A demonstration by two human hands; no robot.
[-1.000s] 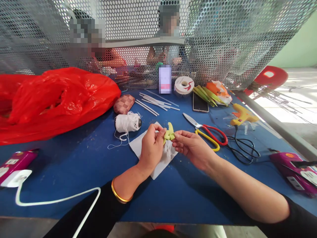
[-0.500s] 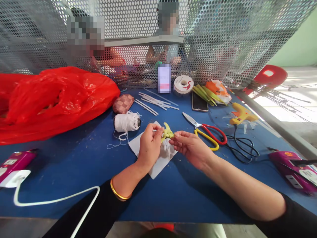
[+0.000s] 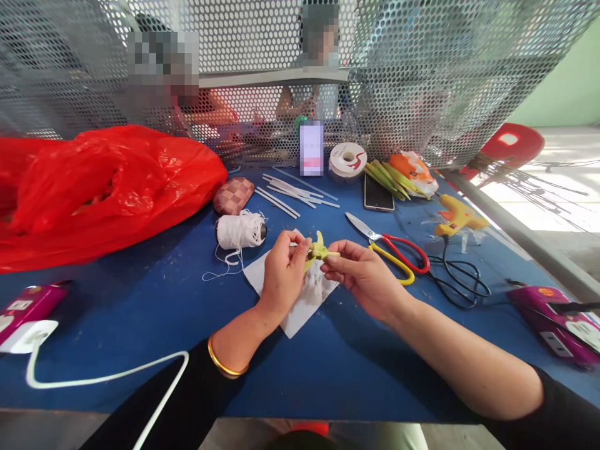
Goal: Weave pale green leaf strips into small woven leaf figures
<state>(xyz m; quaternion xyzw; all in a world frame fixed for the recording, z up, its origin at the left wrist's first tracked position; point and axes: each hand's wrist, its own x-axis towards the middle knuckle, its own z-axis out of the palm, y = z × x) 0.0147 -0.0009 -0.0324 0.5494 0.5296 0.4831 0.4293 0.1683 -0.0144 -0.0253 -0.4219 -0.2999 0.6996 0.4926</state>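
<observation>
A small yellow-green artificial flower with pointed petals is held over the middle of the table. My left hand pinches it between thumb and fingers from the left. From the right, the fingertips of my right hand are closed on its short pale stem. Part of the flower is hidden behind my left fingers. Below both hands lies a sheet of white paper with crumpled white material on it. Scissors with one red and one yellow handle lie beyond my right hand.
Left of the paper are a white thread spool, a checkered pouch and a red bag. White sticks, a ribbon roll, green leaves and a yellow glue gun lie farther back. A perforated screen borders the table.
My right hand has shifted slightly right along the flower, and its pale stem now shows between my hands. The flower has turned a little. My left hand is nearly still.
</observation>
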